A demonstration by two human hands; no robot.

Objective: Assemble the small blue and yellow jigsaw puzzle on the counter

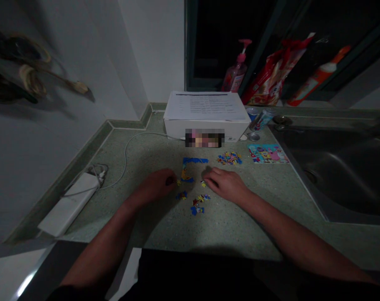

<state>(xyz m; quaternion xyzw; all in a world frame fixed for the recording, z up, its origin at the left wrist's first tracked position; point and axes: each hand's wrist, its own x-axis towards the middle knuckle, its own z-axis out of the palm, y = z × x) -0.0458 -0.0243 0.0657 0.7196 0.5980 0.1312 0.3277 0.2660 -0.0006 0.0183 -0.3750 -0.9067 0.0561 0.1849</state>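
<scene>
My left hand [162,184] is closed, its fingertips down on the counter at a small yellow jigsaw piece [179,182]. Opposite it, my right hand [229,184] pinches another small yellow and white jigsaw piece [203,183]. Between the hands lies a partly joined blue-edged puzzle section [184,169], forming a top and left border. Nearer to me are small joined clusters, one dark and blue [182,195] and one blue and white [197,210]. A heap of loose jigsaw pieces [230,158] sits beyond my right hand.
A colourful picture card [268,154] lies by the metal sink [340,175]. At the back stands a white box [205,115] with a printed sheet on top. A white power strip [72,202] and its cable [125,154] occupy the left.
</scene>
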